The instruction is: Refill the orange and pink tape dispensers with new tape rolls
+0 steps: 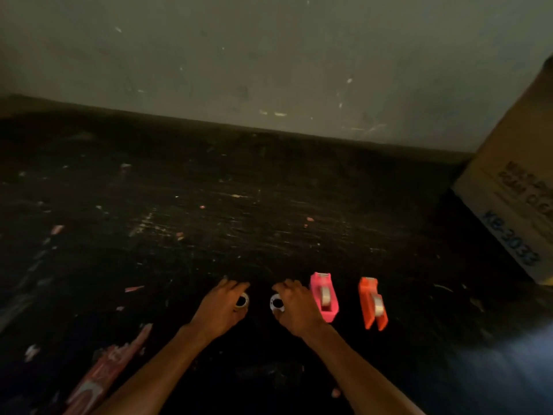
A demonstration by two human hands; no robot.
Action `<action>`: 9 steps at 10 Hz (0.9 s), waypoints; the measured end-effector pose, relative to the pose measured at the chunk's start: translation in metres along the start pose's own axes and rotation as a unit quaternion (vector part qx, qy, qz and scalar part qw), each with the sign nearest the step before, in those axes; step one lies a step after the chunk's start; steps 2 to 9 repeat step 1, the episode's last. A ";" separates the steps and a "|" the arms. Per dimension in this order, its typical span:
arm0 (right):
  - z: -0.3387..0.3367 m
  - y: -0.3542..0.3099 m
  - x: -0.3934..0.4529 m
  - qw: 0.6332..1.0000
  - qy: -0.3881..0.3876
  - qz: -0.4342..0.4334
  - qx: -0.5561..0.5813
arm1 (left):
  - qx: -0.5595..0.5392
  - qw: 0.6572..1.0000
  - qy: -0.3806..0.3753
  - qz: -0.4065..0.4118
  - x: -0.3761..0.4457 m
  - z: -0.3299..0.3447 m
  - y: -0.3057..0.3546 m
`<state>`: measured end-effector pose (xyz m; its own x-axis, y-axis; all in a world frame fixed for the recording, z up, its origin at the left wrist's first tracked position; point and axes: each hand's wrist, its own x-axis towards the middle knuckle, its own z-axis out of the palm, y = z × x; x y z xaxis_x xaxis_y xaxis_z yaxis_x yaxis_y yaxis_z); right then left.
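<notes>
Desk [209,211] room dominates: a dark, scuffed surface runs far to a grey wall [269,55], with a cardboard box [514,190] closing off the far right corner and a reddish packet [101,375] lying near on the left, so the middle and left stay open for moving. Near the bottom, all the task's things sit in one row from left to right. The orange dispenser [372,304] lies furthest right, the pink dispenser [324,296] just left of it, apart from each other; both have their long axes running near to far, slightly tilted, and each shows a roll in its well. The right hand [294,310] is just beside the pink dispenser and nearer to both than the left hand [221,307]. Each grip curls loosely over a small ring: the right over a white tape ring [276,304], the left over a clear tape roll [242,301]. Whether either is pinched or only touched, I cannot tell. The coming move looks like a short carry rightward, which favours the right hand.
</notes>
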<state>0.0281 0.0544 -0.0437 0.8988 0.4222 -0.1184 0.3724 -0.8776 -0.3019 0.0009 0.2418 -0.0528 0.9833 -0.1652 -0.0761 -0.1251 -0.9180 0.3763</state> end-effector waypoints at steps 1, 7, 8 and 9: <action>-0.001 0.003 -0.010 0.999 0.028 0.012 0.044 | -0.027 0.999 0.010 -0.016 -0.005 0.000 0.000; -0.001 0.003 -0.010 0.999 0.028 0.012 0.044 | -0.027 0.999 0.010 -0.016 -0.005 0.000 0.000; -0.001 0.003 -0.010 0.999 0.028 0.012 0.044 | -0.027 0.999 0.010 -0.016 -0.005 0.000 0.000; -0.001 0.003 -0.010 0.999 0.028 0.012 0.044 | -0.027 0.999 0.010 -0.016 -0.005 0.000 0.000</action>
